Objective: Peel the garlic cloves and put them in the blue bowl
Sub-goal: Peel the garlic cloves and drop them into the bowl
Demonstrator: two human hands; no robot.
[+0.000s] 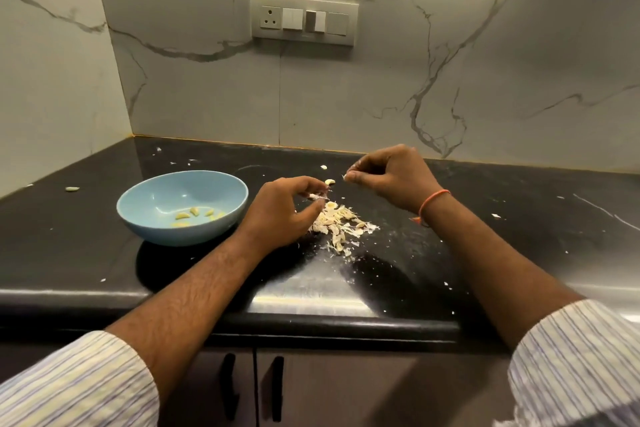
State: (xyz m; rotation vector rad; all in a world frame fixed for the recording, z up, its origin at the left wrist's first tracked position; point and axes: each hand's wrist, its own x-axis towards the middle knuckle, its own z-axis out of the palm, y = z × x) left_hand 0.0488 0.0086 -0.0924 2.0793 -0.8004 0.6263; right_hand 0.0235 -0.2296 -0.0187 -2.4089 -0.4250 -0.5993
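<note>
Both hands hover curled: left hand [287,206] pinches garlic clove [318,197], right hand [388,173] pinches peel [345,177].

Black countertop [450,253] below a marble-patterned wall [485,62]. Switch panel [304,19] with one socket mounted on wall. Cabinet doors [311,388] with dark handles beneath counter.

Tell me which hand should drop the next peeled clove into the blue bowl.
Probably the left hand: it pinches the clove and sits right beside the blue bowl. The right hand is farther away, pinching a scrap of skin.
</note>
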